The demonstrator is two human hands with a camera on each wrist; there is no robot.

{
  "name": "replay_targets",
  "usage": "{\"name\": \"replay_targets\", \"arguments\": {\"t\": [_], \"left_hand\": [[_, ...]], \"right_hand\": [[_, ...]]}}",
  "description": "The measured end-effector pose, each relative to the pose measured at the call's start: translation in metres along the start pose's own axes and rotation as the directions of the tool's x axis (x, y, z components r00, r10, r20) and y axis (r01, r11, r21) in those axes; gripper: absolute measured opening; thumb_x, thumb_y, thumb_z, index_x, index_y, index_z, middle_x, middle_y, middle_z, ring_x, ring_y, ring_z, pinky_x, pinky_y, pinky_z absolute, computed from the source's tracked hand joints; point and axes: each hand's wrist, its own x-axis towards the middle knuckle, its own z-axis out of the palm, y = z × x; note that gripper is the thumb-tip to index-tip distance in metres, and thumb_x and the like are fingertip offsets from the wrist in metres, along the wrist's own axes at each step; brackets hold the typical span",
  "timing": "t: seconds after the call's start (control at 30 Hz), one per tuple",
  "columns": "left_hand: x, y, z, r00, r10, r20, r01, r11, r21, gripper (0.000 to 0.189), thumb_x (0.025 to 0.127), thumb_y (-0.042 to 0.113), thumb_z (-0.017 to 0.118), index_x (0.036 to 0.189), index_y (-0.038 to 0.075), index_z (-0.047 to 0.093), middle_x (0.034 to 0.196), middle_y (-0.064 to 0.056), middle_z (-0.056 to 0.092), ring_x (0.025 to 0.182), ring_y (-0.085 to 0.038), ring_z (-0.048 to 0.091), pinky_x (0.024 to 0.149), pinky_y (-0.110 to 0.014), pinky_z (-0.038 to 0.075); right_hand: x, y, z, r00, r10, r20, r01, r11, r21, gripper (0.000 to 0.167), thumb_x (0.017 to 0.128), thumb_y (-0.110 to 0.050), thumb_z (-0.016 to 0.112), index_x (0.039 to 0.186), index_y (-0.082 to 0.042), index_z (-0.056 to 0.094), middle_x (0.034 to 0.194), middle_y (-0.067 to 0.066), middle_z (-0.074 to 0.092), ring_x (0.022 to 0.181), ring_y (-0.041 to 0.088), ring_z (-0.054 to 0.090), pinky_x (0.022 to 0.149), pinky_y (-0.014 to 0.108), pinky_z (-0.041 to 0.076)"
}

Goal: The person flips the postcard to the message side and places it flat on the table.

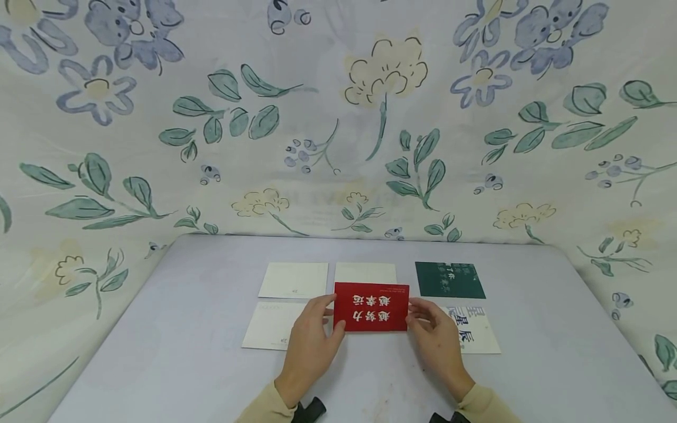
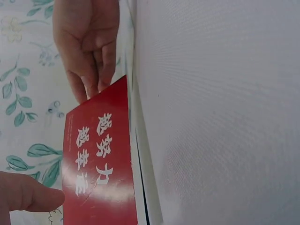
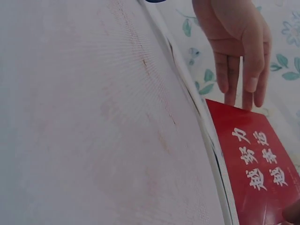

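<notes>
A: From your seat, where is the red card [image 1: 370,308], and who has it?

B: On my wrist feeds it is raised off the table [image 1: 185,329], its lettered face tipped towards me. The left hand [image 1: 312,335] holds its left end, the right hand [image 1: 441,341] its right end, thumb and fingertips closed on the edges. How hard they squeeze I can't tell; some fingertips run out of sight behind it.

A: How would you expect it to handle?

B: Light, I'd say, and fairly stiff, since it spans both hands without sagging. The face looks glossy in the left wrist view, so I'd guess it slides easily under a dry fingertip. The corners strike me as the fragile part; I'd worry about creasing them.

A: Where would you take hold?

B: At the middle of each short end, fingers behind, thumbs near the rim, clear of the lettering.

A: Any containers?

B: I can't make out a box or tray in my views, only flat cards. Just beyond the red card, partly covered by it, is a plain card [image 1: 366,272]. Beyond it to the right lies a green card [image 1: 449,279]; nearer on that side, a blue-lettered card [image 1: 478,338], partly behind the right hand. To its left are two pale cards, a farther one [image 1: 293,280] and a nearer one [image 1: 264,329].
</notes>
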Motion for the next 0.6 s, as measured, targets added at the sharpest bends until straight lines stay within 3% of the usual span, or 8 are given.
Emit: {"name": "replay_targets", "arguments": {"t": [0.23,0.6], "left_hand": [[0.0008,-0.0013,0.0002,1.000,-0.011,-0.014,0.010,0.999,-0.047,0.051,0.086,0.002,0.074,0.133,-0.004,0.056,0.128,-0.016,0.062,0.101,-0.027,0.068,0.084,-0.040,0.058],[0.0009,-0.0021,0.0018,1.000,0.009,-0.026,-0.011,0.998,-0.066,0.050,0.086,0.001,0.074,0.132,-0.006,0.055,0.127,-0.017,0.061,0.107,-0.028,0.067,0.088,-0.038,0.057]], "right_hand": [[-0.0006,-0.0009,0.0003,1.000,-0.013,-0.007,0.014,0.999,0.033,0.037,0.093,-0.002,0.068,0.129,-0.001,0.062,0.120,0.012,0.067,0.110,0.024,0.064,0.088,0.014,0.049],[-0.0004,0.0024,0.0004,0.997,-0.068,-0.027,0.070,0.994,0.082,0.032,0.093,0.001,0.066,0.125,-0.001,0.063,0.121,0.011,0.067,0.111,0.024,0.064,0.088,0.016,0.051]]}}
